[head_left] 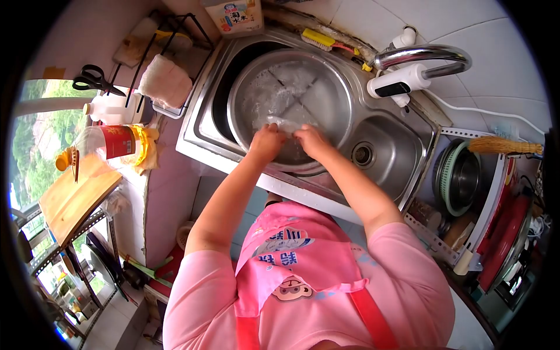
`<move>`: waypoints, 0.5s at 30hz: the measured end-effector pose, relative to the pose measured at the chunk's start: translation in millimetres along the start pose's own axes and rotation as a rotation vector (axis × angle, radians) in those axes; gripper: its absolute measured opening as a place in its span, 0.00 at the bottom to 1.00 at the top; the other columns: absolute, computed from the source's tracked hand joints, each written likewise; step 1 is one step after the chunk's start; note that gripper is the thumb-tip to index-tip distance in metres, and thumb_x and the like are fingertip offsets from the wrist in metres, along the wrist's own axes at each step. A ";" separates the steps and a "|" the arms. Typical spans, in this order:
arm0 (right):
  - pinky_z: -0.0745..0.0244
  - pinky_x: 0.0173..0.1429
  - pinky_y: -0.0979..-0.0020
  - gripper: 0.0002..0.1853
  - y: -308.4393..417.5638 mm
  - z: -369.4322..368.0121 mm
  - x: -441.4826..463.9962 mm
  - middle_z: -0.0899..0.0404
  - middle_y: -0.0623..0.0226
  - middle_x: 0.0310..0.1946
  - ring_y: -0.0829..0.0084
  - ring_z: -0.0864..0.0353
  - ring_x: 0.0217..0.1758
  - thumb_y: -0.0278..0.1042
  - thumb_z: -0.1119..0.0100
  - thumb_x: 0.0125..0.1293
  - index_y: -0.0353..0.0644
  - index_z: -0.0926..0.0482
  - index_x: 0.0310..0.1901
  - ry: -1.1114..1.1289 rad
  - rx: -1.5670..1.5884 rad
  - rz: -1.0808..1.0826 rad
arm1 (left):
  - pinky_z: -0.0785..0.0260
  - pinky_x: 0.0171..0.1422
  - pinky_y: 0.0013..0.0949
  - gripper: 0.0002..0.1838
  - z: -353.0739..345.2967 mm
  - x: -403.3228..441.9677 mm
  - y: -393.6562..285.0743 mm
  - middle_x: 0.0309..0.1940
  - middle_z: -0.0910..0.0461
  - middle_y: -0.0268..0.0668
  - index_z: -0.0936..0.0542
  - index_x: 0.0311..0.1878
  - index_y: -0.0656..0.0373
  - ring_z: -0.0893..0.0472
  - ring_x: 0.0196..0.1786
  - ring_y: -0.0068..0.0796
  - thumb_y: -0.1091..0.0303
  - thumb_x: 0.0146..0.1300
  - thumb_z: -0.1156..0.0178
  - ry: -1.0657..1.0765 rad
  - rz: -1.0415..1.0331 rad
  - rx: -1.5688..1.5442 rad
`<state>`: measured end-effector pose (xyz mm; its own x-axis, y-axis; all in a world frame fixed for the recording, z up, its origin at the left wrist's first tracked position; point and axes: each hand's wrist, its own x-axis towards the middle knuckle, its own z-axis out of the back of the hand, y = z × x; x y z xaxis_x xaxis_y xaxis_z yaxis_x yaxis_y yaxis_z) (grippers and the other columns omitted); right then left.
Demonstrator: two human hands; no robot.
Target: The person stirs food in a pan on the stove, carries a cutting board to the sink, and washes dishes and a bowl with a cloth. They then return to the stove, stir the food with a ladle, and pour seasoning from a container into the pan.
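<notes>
A large round metal basin [332,99] sits in the left bowl of the steel sink [388,137]. Water with some foam lies in it. At the basin's near side, my left hand [268,142] and my right hand [311,140] are close together with fingers curled. Between them they grip a whitish, see-through thing [284,123] at the water's surface; it looks like thin plastic, though its exact nature is unclear. Both hands are above or just at the water.
A chrome and white faucet [402,81] arches at the back right. A yellow brush [318,39] lies on the back ledge. To the left are a wire rack with a white cloth [165,81], black scissors [93,79] and a bottle [116,142]. Bowls [461,178] stand at the right.
</notes>
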<state>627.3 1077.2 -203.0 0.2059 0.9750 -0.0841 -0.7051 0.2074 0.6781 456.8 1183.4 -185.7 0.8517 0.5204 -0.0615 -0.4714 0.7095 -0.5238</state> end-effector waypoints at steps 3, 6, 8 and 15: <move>0.26 0.48 0.58 0.07 -6.4 -11.8 0.7 0.20 0.53 0.34 0.53 0.19 0.43 0.30 0.45 0.60 0.43 0.17 0.35 0.162 -0.085 -0.132 | 0.29 0.53 0.39 0.10 -13.7 -5.5 -0.6 0.41 0.23 0.37 0.15 0.40 0.47 0.24 0.50 0.44 0.65 0.55 0.41 0.149 0.069 0.132; 0.26 0.46 0.58 0.05 -1.9 -2.5 7.4 0.20 0.55 0.35 0.53 0.19 0.42 0.29 0.43 0.60 0.44 0.18 0.34 0.325 -0.129 -0.171 | 0.29 0.53 0.40 0.11 -22.9 -1.8 0.5 0.42 0.23 0.39 0.16 0.42 0.49 0.24 0.51 0.45 0.68 0.55 0.40 0.076 0.124 0.193; 0.26 0.45 0.58 0.04 14.5 16.5 11.1 0.21 0.55 0.34 0.53 0.20 0.41 0.28 0.43 0.60 0.43 0.18 0.33 0.224 -0.037 -0.038 | 0.29 0.55 0.40 0.13 -8.1 10.7 -7.5 0.43 0.22 0.41 0.18 0.43 0.53 0.23 0.50 0.47 0.74 0.53 0.40 -0.060 0.106 -0.140; 0.26 0.39 0.64 0.02 102.5 118.9 5.4 0.23 0.59 0.30 0.58 0.20 0.35 0.24 0.42 0.62 0.39 0.21 0.36 -0.072 0.306 0.193 | 0.28 0.46 0.34 0.13 53.3 29.2 -26.4 0.34 0.19 0.41 0.20 0.43 0.60 0.20 0.39 0.36 0.79 0.54 0.46 0.115 0.048 -0.690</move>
<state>636.9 1094.2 -47.2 0.1433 0.9834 0.1111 -0.5019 -0.0245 0.8646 482.0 1205.2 -128.4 0.8702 0.4632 -0.1676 -0.2887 0.2038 -0.9355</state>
